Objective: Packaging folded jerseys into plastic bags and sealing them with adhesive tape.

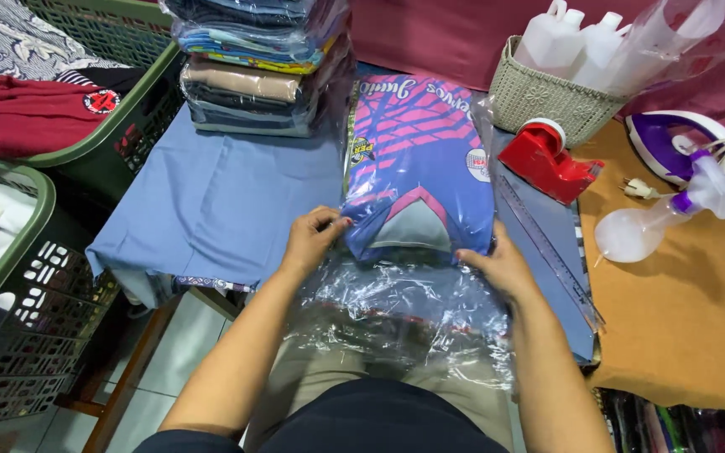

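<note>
We've got the folded purple-and-pink jersey (417,159) already inside its clear plastic bag (396,310), lying flat on the blue cloth-covered tabletop (220,201), approx. centre, just in front of us. By our judgement the sliding-in is done; the bag's open end, crumpled and loose, hangs off the near edge over our lap, so closing it is what's left. Our left hand (312,239) pinches the plastic at the jersey's near left corner, fingers curled onto it; our right hand (501,264) presses on the near right corner w/ fingers spread flat, gripping the film there. The jersey's long axis runs away from us, tilted slightly right; collar end points toward us, hem end toward the stack of bagged folded clothes (253,67) at the back. A red tape dispenser (547,159) sits near, to the right, and a clear ruler (547,247) lies just beside the bag.
</note>
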